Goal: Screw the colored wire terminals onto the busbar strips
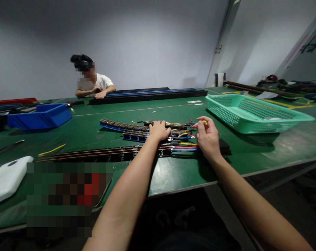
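Note:
Several blue and black plastic strips with copper-coloured bars lie side by side; a short blue one (133, 136) is in the middle. My left hand (160, 131) rests palm down across the strips, fingers spread. The long black strip (116, 153) lies nearest me, with red, blue and yellow wires (185, 147) at its right end. Over the wire ends, my right hand (208, 138) has its thumb and fingers pinched together on a yellow wire (204, 122), mostly hidden by the fingers. A ring terminal (192, 137) shows left of that hand.
A green mesh basket (262, 120) stands right, a blue bin (40, 116) left. Long black and blue profiles (149, 96) lie at the back beside a seated person (93, 83). A white device (10, 179) and a loose yellow wire (52, 150) are at left.

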A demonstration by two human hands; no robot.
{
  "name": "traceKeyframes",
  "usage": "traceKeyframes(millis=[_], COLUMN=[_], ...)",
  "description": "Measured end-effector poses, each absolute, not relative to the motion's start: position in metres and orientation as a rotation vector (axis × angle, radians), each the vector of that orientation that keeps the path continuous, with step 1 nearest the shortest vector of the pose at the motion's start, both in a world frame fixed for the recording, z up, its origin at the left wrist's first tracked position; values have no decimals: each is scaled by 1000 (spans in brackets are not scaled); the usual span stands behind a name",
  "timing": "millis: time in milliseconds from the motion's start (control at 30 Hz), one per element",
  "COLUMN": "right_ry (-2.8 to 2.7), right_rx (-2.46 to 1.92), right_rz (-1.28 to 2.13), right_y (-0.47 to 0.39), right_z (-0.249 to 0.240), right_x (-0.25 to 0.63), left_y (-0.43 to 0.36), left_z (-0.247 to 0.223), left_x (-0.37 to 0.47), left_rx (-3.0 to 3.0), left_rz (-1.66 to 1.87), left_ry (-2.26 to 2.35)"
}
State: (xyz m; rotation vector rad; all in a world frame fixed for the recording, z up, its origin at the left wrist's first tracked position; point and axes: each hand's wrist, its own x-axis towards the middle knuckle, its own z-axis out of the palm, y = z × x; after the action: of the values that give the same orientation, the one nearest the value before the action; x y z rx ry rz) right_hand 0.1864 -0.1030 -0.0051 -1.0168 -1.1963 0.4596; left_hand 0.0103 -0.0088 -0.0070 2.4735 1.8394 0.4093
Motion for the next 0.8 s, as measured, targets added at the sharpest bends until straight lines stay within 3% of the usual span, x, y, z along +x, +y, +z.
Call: traceKeyframes(millis=[67,267,533,800], right_ry=[-1309,-1708,-1618,-1538], right_rx=[-1106,-1125,-919,-968], right_rz=[311,294,154,225], right_y=[-125,-187,-258,-246], right_z=[-14,-42,-70,-81], right_x=[171,143,137,146], left_y=[-9,-10,-10,-9], left_z=[-7,-6,-5,-7], left_x=[11,11,11,11], left_rx=[2474,2460,2475,2473], left_rz=[410,394,402,404], left_ry=[1846,1846,1839,1845])
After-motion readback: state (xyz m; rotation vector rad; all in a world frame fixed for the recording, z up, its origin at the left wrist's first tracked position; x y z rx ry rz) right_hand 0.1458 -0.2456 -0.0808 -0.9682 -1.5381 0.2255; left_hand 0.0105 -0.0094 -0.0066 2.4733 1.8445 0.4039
